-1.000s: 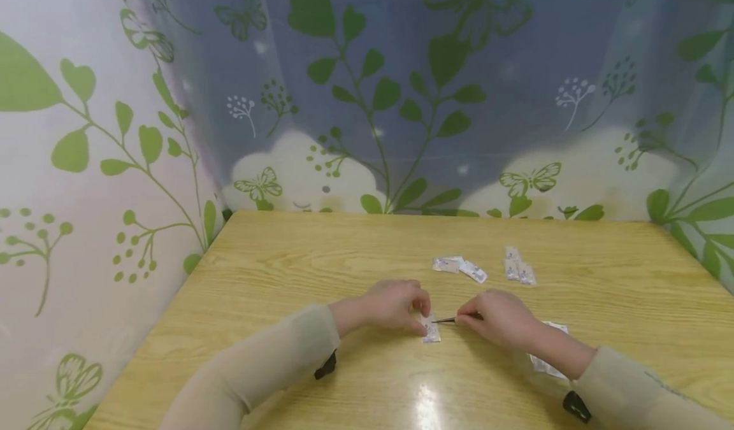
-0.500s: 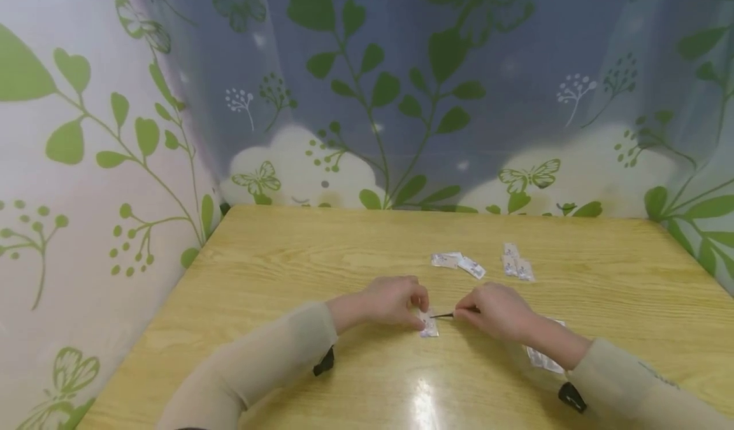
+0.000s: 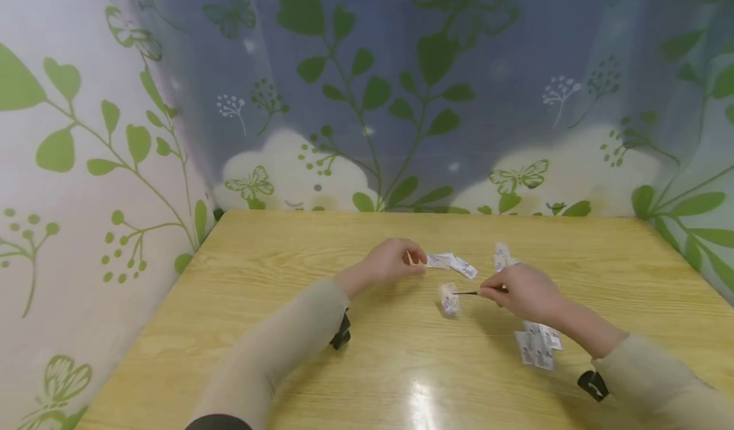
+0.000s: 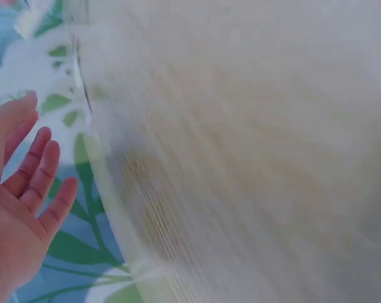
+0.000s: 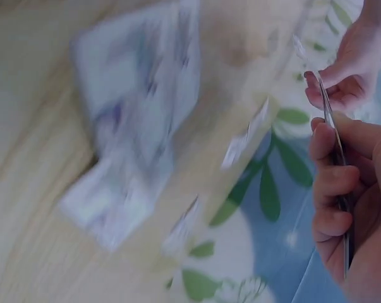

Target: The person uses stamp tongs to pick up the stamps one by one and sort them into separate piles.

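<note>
My right hand [image 3: 527, 293] pinches slim metal tweezers [image 5: 337, 161], which point left in the head view. At their tip is a small white printed packet [image 3: 449, 300], slightly blurred and seemingly raised above the table. My left hand [image 3: 395, 259] holds nothing; its fingers are relaxed, spread a little in the left wrist view. Its fingertips are close to two white packets [image 3: 439, 261] lying at the back, and I cannot tell whether they touch.
Several overlapping packets [image 3: 537, 346] lie under and in front of my right forearm. Another small group [image 3: 501, 255] at the back right is partly hidden by my right hand. A leaf-patterned curtain [image 3: 367, 99] borders the wooden table [image 3: 275, 251] behind and on the left.
My left hand has let go of the packet and moved away toward the back. My right hand has moved back and right, the packet travelling with the tweezers' tip.
</note>
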Motion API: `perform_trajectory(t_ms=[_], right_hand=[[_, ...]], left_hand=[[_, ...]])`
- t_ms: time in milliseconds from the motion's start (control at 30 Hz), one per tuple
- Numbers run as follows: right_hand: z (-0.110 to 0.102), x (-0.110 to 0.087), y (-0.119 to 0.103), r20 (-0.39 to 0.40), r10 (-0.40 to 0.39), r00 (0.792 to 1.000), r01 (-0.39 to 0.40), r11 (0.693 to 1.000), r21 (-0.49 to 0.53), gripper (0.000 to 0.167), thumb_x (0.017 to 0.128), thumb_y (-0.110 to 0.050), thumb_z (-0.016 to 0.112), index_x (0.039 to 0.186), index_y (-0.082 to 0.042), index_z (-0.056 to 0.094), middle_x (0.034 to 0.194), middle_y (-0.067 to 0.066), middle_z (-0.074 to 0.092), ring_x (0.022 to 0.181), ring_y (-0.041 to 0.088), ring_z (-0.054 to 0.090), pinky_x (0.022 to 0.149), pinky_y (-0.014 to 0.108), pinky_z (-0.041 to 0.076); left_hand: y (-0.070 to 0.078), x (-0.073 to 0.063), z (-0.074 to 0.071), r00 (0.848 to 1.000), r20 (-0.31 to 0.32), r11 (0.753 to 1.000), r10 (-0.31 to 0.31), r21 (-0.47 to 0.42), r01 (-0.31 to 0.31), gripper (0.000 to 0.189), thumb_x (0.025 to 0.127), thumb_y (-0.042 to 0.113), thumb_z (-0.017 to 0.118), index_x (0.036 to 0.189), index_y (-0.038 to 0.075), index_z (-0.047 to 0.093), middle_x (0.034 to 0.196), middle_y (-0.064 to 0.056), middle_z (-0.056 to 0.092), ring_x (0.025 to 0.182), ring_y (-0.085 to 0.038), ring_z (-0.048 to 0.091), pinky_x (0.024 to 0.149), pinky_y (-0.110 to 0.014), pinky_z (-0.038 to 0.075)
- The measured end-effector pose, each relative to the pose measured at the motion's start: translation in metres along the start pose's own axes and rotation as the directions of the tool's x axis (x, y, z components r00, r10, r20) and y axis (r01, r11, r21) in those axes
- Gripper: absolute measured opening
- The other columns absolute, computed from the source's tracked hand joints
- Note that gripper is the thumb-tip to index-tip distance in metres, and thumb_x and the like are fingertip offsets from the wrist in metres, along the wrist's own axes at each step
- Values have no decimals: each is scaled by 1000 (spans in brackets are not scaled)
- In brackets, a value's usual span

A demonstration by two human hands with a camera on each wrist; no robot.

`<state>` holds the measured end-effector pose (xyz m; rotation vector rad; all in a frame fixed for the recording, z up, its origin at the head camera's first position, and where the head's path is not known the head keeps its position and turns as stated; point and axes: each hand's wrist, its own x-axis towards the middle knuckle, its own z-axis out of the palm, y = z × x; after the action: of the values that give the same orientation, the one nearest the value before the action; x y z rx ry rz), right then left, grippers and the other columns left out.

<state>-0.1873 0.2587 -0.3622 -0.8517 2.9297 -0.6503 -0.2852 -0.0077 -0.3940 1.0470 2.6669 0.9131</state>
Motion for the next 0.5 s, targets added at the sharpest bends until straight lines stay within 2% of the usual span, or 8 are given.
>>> perform_trajectory(t_ms=[100, 200, 333, 433, 500], right_hand=[[-11, -8, 13, -12, 31, 999, -31, 1000, 3, 16, 94, -15, 63, 95, -6, 76, 66, -7, 62, 50, 2, 45, 51, 26, 40], [-23, -17, 27, -23, 72, 997, -72, 997, -1, 19, 96, -17, 61, 91, -7, 75, 64, -7, 58, 49, 5, 42, 51, 27, 38], [-38, -25, 45, -20, 134, 991, -134, 991, 1, 21, 98, -20, 60, 89, -7, 74, 65, -6, 57, 51, 9, 42, 52, 29, 36], [-47, -30, 59, -15, 182, 983, -182, 983, 8, 23, 98, -20, 60, 95, -2, 74, 67, -5, 59, 52, 11, 41, 52, 29, 35], [-52, -32, 69, -12, 205, 979, -205, 979, 8, 23, 98, -20, 60, 93, -2, 74, 67, -4, 59, 51, 11, 38, 52, 29, 33]], left_hand=[[-3, 17, 3, 999, -20, 999, -39, 1, 39, 14, 90, 19, 70, 102, 12, 71, 87, 6, 62, 78, -9, 56, 71, -24, 46], [-4, 29, 6, 998, -15, 998, -68, 13, 69, 13, 91, 18, 69, 103, 13, 71, 87, 6, 61, 80, -10, 56, 72, -25, 45], [-8, 33, 8, 996, 9, 996, -89, 28, 89, 15, 91, 15, 68, 105, 13, 72, 92, 3, 63, 86, -12, 57, 78, -27, 45], [-12, 37, 10, 996, 26, 994, -89, 66, 87, 15, 91, 14, 69, 105, 14, 73, 98, 0, 66, 93, -14, 59, 84, -28, 46], [-15, 39, 11, 995, 35, 991, -90, 105, 86, 14, 91, 14, 69, 104, 16, 73, 101, 0, 67, 96, -14, 59, 87, -29, 46]])
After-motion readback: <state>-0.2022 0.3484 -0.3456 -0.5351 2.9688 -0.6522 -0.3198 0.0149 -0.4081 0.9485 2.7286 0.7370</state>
